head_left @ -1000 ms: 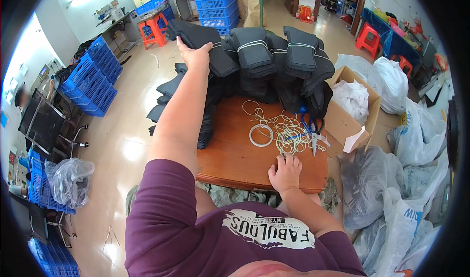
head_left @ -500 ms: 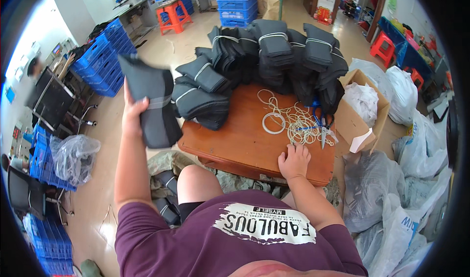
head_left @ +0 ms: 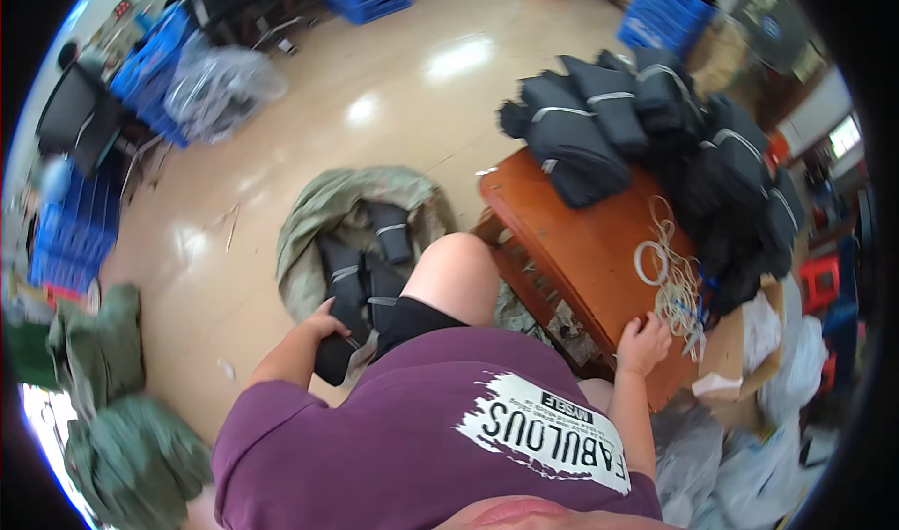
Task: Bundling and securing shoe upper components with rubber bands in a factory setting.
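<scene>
Low on my left, my left hand grips a bundle of black fabric pieces tied with a pale band, at the near edge of an open olive-green sack. Several similar black bundles lie inside that sack. My right hand rests on the near right part of the brown wooden table, fingers spread and holding nothing. Just beyond its fingers are a tangle of pale elastic cord and scissors. A white ring lies beside the cord.
More tied black bundles are heaped along the table's far side. A cardboard box and clear plastic bags stand at the right. Green sacks lie at the lower left; blue crates and chairs line the left.
My left hand has carried the black bundle from beside the table down to the sack. My view has swung left and downward. The right hand stays on the table.
</scene>
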Demonstrator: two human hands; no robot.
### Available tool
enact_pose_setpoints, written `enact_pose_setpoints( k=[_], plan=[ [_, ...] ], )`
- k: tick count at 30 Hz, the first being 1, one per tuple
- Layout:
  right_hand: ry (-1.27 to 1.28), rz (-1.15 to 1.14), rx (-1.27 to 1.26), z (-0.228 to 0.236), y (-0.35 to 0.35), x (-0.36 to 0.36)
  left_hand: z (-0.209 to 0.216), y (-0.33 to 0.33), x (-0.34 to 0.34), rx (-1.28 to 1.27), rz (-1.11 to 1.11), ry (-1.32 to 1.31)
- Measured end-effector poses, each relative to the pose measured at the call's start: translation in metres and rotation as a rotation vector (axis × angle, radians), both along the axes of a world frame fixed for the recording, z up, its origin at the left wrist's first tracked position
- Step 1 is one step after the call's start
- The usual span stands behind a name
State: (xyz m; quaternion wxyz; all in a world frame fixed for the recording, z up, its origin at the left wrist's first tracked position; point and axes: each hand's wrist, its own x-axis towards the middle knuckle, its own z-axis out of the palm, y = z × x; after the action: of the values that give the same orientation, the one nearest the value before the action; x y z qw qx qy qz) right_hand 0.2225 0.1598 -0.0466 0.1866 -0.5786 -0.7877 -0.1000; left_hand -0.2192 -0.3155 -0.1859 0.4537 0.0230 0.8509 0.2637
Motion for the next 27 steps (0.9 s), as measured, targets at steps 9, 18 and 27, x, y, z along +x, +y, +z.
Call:
enact_pose_setpoints(
  k=[9, 18, 27],
  plan=[
    [-0.047, 0.018, -0.033, -0.002, 0.006, 0.004, 0.014, 0.056, -0.010, 0.295, 0.360, 0.048],
    [-0.041, 0.029, -0.042, -0.001, 0.005, 0.003, -0.094, 0.052, -0.094, -0.094, 0.520, 0.202],
    [0.026, 0.022, 0.007, 0.004, -0.004, -0.008, -0.083, 0.095, -0.036, -0.051, -0.097, 0.125]
  ],
)
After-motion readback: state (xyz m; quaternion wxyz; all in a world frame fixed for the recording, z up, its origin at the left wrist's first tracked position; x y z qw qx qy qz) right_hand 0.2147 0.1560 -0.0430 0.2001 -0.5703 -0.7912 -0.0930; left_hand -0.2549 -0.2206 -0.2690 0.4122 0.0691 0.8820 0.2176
